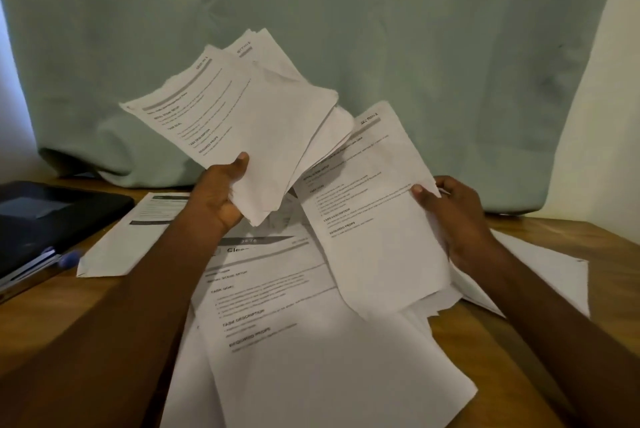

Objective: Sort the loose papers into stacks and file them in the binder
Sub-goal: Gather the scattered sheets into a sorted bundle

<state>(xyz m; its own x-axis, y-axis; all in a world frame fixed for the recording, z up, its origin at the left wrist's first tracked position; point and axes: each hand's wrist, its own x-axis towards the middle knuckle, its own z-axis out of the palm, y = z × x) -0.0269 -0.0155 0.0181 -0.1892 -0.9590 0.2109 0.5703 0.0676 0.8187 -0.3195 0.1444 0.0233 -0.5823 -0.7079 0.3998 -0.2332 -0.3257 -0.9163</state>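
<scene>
Left hand [221, 192]: raised above the counter, thumb on top and fingers curled beneath the lower corner of a fanned sheaf of papers [242, 122], gripping it; the sheaf tilts up and away, several sheets splayed behind the top one. Top sheet printed, headings legible in part: "TASK GOAL", "TASK DESCRIPTION", "REQUIRED PROPS".

Right hand [453, 216]: thumb pressed on the face and fingers folded behind the right edge of a single printed sheet [374, 219], pinching it; the sheet hangs tilted over the pile, its upper left corner tucked under the sheaf. Same headings readable; a "SECTION" mark at the top corner, number not clear.

Curtain [346, 29]: pale green cloth, covers the wall behind, hem bunched on the counter's far edge.

Counter [69, 306]: brown wood, carries all items below.

Loose papers [311, 341]: white printed sheets, overlapping in a heap at centre, spreading toward the right edge. Top sheet shows a dark banner, a title beginning "Clea", then "TASK GOAL", "TASK DESCRIPTION", "REQUIRED PROPS". Body text too small to read.

Separate sheet [128, 240]: lies left of the heap, partly under the left forearm, dark header band.

Binder [41, 219]: dark, closed, far left on the counter, well apart from both hands; contents cannot be seen.

Pen [69, 258]: blue, just beside the binder's near edge.
</scene>
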